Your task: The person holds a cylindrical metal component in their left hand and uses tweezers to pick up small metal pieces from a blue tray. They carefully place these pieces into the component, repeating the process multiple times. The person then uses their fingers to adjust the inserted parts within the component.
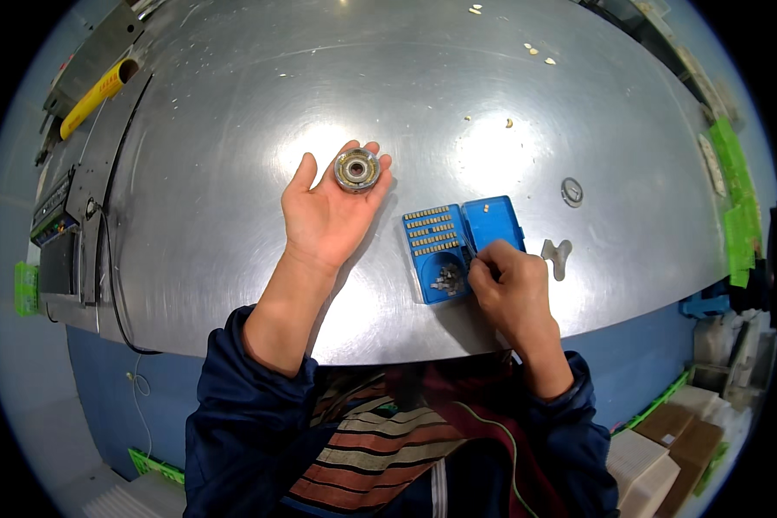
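Observation:
My left hand [326,211] is turned palm up, fingers stretched out, and carries a round metal bearing [356,170] with a hole in its middle on the fingers. Over the right side of an open blue case [411,250], my right hand [514,289] is closed in a pinch. A slim dark tool [469,248], by its look tweezers, sticks out from those fingertips toward the case. Rows of small brass-coloured pieces [432,231] fill the case's upper part. Below them, a round hollow holds a heap of small grey metal bits [447,278]. The opened lid [496,226] has one tiny piece on it.
On the metal table [233,112] lie a metal ring [571,192] and a flat three-armed piece [558,258], right of the case. Small pale flakes [531,50] are scattered farther back. A yellow tube [99,97] and a dark device [56,211] with a cable stand left.

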Motion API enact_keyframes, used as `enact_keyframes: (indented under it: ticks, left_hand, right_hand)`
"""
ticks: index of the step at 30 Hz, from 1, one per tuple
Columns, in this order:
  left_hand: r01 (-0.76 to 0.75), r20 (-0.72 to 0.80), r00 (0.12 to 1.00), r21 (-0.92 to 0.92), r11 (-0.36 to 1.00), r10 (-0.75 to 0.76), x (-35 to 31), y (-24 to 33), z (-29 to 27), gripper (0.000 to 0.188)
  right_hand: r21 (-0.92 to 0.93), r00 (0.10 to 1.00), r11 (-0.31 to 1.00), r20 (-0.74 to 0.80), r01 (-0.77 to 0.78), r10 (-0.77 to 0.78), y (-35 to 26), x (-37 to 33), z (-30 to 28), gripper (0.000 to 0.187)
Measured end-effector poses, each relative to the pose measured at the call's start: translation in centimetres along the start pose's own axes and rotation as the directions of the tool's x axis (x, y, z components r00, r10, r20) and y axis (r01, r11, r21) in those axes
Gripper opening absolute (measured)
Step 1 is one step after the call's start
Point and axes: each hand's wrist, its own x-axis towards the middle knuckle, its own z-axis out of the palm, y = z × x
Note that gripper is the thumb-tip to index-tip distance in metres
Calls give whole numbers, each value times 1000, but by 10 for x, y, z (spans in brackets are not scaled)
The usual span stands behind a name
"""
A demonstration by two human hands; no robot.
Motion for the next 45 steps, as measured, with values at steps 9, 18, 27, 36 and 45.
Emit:
enact_keyframes:
  ticks: [9,18,27,36,45]
  left_hand:
    - [4,35,999,-15,1000,-3,1,0,-4,52]
    - [2,49,999,-25,1000,-1,1,-1,-4,54]
    - [0,47,999,-15,1000,1,1,0,-4,54]
    - [-5,45,999,-11,1000,5,1,-1,-4,54]
    - [-1,44,999,-9,1000,1,1,0,-3,54]
  right_hand:
    - [4,1000,1000,7,9,-9,3,-3,2,10]
    - [13,999,999,-5,44,-44,2,-4,6,11]
    - [13,998,998,8,61,-61,2,-4,7,8]
    - [18,999,999,6,49,-49,2,-4,8,11]
    - [6,999,999,2,54,-54,1,-3,8,10]
